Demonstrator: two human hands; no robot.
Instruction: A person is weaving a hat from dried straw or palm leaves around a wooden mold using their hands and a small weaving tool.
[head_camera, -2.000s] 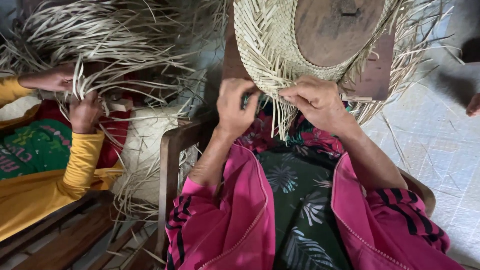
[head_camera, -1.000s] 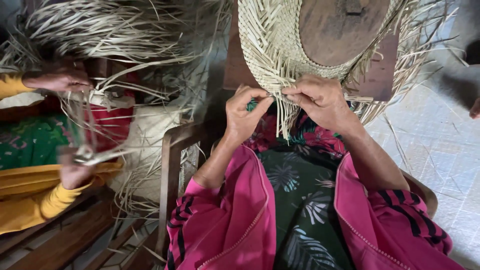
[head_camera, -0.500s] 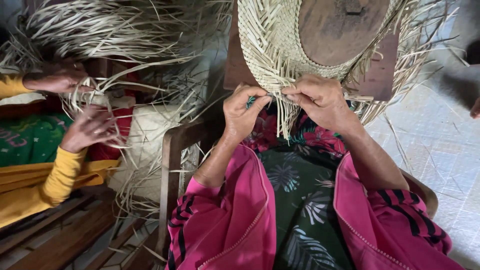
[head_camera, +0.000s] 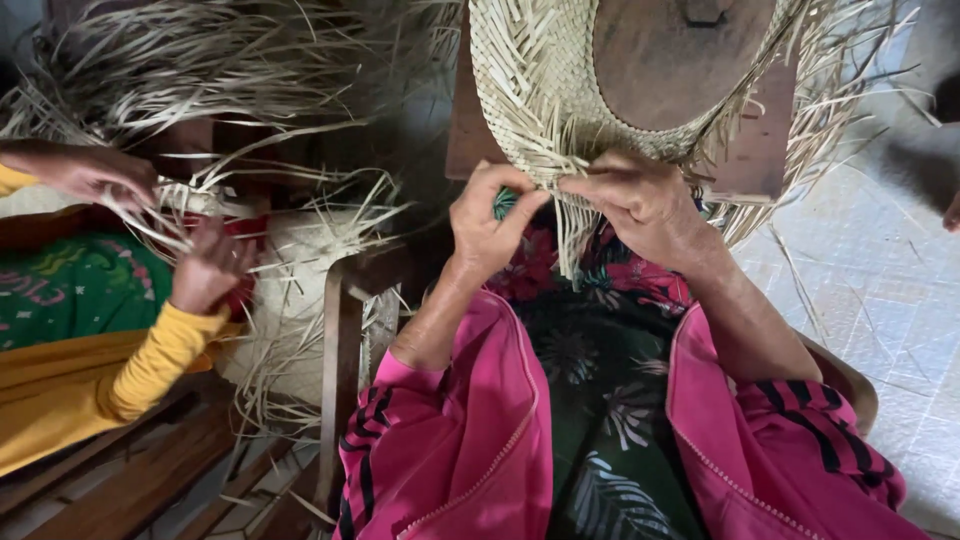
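A half-woven straw hat sits over a round wooden block in front of me, with loose pale strips hanging from its near edge. My left hand pinches strips at that edge, fingers closed on them. Just to its right, my right hand grips the neighbouring strips against the woven brim. Both hands touch the hat above my lap, and pink sleeves cover my forearms.
At the left, another person in a yellow sleeve works a second bundle of straw with both hands. A wooden chair arm stands between us. Pale tiled floor lies to the right.
My hands stay at the hat's edge, fingers shifting slightly on the strips. The other person's lower hand has risen back up to their straw.
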